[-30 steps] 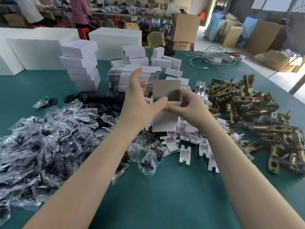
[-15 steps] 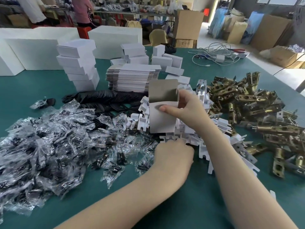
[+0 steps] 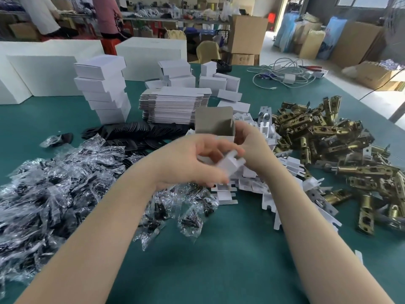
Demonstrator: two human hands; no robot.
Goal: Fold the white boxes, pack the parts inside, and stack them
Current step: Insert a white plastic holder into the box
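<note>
1. Daylight is flooding in from the doorway [image 3: 275,25] and window [image 3: 370,1] beyond the table [image 3: 219,260], keeping the view bright and even.
2. Shadows are lying soft and faint.
3. Glare is glinting off the plastic bags [image 3: 54,183] and brass latches [image 3: 339,145].
4. Motion blur is smearing the left hand [image 3: 190,161] and its white insert [image 3: 230,166].
5. Wide-angle distortion is bending the table's edges.

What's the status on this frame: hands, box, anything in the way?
Left hand grips white plastic insert below the box mouth. Right hand holds open box, flap up. Nothing blocking; latch pile sits off right.
</note>
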